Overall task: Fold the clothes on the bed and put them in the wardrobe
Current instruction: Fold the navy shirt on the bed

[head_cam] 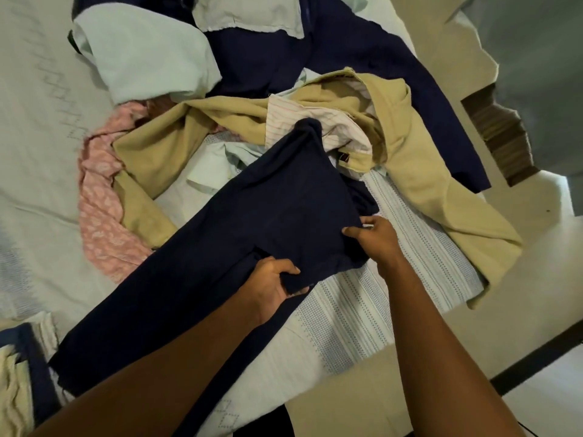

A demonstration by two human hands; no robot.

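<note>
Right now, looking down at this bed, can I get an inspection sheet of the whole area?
Surface: bed, pale sheet, largely under clothes.
Job's things: navy trousers held at one end; tan garment, striped shirt, pale green shirt, pink cloth, second navy garment heaped unfolded.
Clutter: cream and navy fabrics, lower left.
Grippers: left hand grips the trousers; right hand pinches their edge.
Cables: nothing seen.
Surroundings: beige floor, brown wooden piece; no wardrobe visible.

Navy trousers [252,222] — matt woven cloth; khaki garment [419,171] matt, perhaps cotton — bedsheet [41,171] smooth, stitched.
</note>
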